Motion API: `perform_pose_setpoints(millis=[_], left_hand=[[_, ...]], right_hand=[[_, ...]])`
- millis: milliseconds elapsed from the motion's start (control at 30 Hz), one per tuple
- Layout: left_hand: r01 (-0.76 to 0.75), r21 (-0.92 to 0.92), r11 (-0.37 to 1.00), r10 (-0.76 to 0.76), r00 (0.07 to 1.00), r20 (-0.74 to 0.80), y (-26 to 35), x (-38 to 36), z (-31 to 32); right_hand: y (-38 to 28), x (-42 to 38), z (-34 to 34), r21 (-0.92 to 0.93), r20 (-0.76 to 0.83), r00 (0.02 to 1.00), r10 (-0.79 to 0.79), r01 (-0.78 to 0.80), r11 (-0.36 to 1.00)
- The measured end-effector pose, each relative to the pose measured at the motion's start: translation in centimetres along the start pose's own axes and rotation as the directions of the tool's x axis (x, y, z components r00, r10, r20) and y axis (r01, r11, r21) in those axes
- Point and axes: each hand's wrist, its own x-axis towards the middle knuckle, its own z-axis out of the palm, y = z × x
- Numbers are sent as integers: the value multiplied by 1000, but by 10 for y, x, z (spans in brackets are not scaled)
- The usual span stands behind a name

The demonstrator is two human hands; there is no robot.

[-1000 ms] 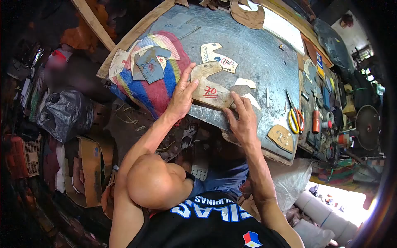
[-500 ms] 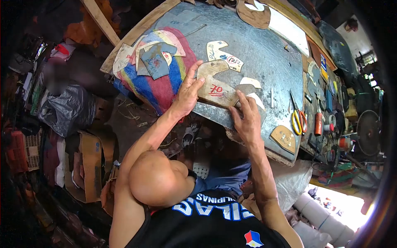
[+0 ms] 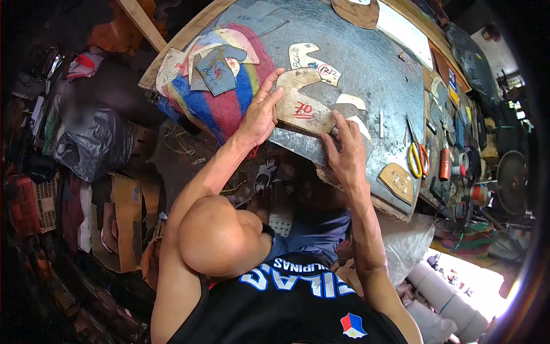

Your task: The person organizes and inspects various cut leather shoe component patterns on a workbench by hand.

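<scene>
A stack of tan, curved pattern pieces (image 3: 298,106) with a red "70" on top lies at the table's near edge. My left hand (image 3: 260,114) grips its left end, thumb on top and fingers along the side. On its right end my right hand (image 3: 346,146) is closed, thumb at the near edge and fingertips on top; what lies beneath the fingers is hidden. Just beyond is a cream pattern piece (image 3: 298,56) with blue writing and a red circled mark. Grey and white pieces (image 3: 350,102) lie partly behind my right fingers.
The metal-topped table (image 3: 372,63) bears yellow-and-red-handled scissors (image 3: 415,159) and a tan, lettered pattern piece (image 3: 397,182) at the right. More patterns (image 3: 215,71) rest on a striped cloth (image 3: 220,117) at the left. Tools and a red cylinder (image 3: 444,164) crowd a bench further right.
The table and things on it appear shifted slightly right in the view. Both hands stay on the stack marked "70", with little change in grip.
</scene>
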Motion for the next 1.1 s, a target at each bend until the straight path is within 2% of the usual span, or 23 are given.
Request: perform_pose_setpoints(millis=[133, 200, 233, 333, 367, 433, 533, 633, 733, 833, 1100], left_hand=[[21, -15, 1000, -20, 1000, 4, 1, 2, -4], [4, -44, 999, -5, 1000, -6, 0, 2, -3], [9, -48, 999, -8, 1000, 9, 0, 2, -2], [7, -84, 996, -8, 1000, -10, 3, 1, -3], [9, -80, 997, -9, 1000, -4, 1, 2, -4], [1, -100, 995, -1, 1000, -5, 1, 2, -6], [5, -95, 995, -6, 1000, -4, 2, 1, -4], [-4, -100, 995, 6, 1000, 21, 1, 2, -6], [18, -117, 993, -14, 999, 36, 5, 0, -2], [49, -162, 986, -37, 997, 74, 8, 0, 0], [73, -175, 982, -63, 996, 59, 9, 1, -1]], right_hand=[[1, 0, -1, -5, 16, 1000, 5, -5, 1000], [-2, 1, -4, 87, 33, 997, 71, -73, 994], [-2, 1, -6, 77, 21, 997, 75, -76, 994], [1, 0, -7, 265, 52, 984, 169, -177, 948], [0, 0, -8, 266, 46, 984, 171, -177, 948], [-2, -1, -11, 333, 133, 970, 202, -235, 913], [3, -3, -5, 324, 84, 989, 123, -144, 935], [3, -4, -8, 319, 140, 981, 133, -172, 932], [3, -4, -8, 326, 95, 991, 92, -118, 938], [2, -4, -7, 341, 84, 992, 95, -118, 933], [-2, -1, -11, 367, 95, 988, 125, -151, 918]])
